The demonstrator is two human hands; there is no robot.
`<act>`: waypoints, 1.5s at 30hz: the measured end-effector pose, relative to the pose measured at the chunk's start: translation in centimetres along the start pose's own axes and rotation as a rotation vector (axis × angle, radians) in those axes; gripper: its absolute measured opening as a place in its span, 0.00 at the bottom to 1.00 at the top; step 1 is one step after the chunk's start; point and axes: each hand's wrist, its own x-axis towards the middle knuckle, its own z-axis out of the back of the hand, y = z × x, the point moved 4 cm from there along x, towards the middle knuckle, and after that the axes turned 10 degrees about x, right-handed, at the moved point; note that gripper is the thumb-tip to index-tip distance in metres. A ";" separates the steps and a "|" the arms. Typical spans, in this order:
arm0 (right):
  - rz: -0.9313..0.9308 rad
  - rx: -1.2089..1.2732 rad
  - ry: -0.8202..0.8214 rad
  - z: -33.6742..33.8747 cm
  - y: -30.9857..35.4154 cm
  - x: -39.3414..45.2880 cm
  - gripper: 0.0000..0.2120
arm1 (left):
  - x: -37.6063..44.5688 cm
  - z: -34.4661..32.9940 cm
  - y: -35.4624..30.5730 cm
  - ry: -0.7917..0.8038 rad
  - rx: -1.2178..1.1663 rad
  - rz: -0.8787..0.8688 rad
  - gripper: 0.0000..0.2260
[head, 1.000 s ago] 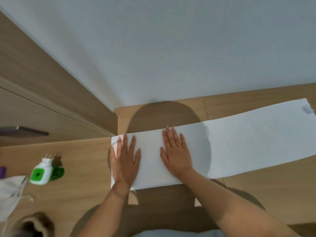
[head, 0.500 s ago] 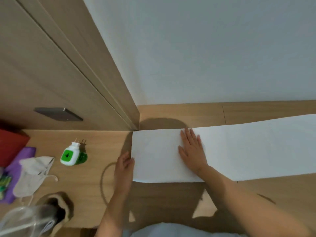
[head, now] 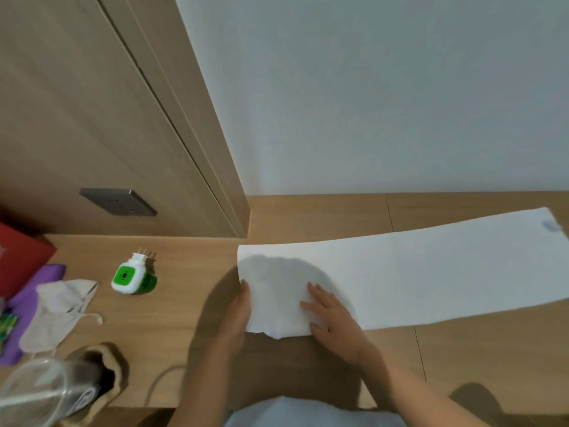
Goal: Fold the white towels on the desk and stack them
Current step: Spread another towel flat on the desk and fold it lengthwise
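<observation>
Since half a second ago the towel's point(head: 400, 278) left near corner has been lifted off the desk point(head: 308, 217); it is gripped by left hand point(head: 238, 312) at the edge; right hand point(head: 331, 318) is laid flat on it.

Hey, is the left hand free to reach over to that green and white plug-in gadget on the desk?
Probably not right away: the left hand grips the white towel's left edge. Only bare wooden desk lies before the green and white plug-in device.
</observation>
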 end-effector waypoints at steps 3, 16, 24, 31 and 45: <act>-0.020 0.134 -0.051 0.5 0.2 -1.0 0.20 | -1.0 -0.5 0.2 0.046 -0.062 -0.068 0.20; 0.033 0.251 -0.269 2.3 4.6 -4.6 0.29 | -5.6 -3.9 -5.2 0.267 -0.133 -0.373 0.15; 0.106 0.283 -0.665 6.5 4.1 -8.6 0.15 | -6.7 -7.8 -7.2 0.438 0.003 -0.456 0.11; 0.062 0.693 -0.758 12.9 3.2 -11.8 0.18 | -6.2 -12.1 -12.2 0.289 0.129 -0.685 0.18; -0.010 1.235 -1.002 26.6 -11.2 -19.5 0.11 | -10.8 -32.7 -20.4 0.702 0.453 -0.689 0.15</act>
